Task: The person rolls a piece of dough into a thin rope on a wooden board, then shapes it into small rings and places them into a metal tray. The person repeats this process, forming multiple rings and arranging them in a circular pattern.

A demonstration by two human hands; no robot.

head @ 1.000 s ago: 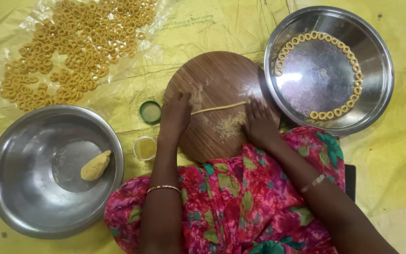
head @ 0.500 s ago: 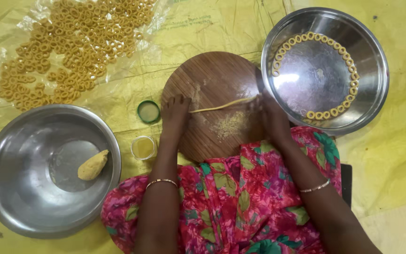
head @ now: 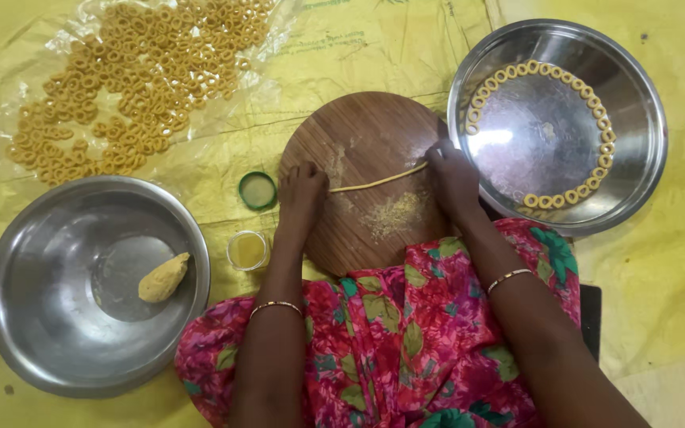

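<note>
A round wooden board [head: 366, 135] lies in front of me with a thin rope of yellow dough [head: 378, 181] stretched across it. My left hand [head: 303, 190] presses on the rope's left end. At the rope's right end rests my right hand [head: 452, 176], close to the board's edge. Both palms face down, fingers together on the dough. Crumbs of dough [head: 394, 214] lie on the board below the rope.
A steel pan [head: 644, 119] at the right holds small dough rings along its inner wall. A steel bowl [head: 33, 261] at the left holds a dough lump [head: 162, 277]. A small jar [head: 248, 250] and green lid [head: 258, 190] sit beside the board. Many rings [head: 120, 87] lie on plastic.
The dough rope has grown longer and thinner. My hands have spread apart along it, the right one moving towards the pan side of the board.
</note>
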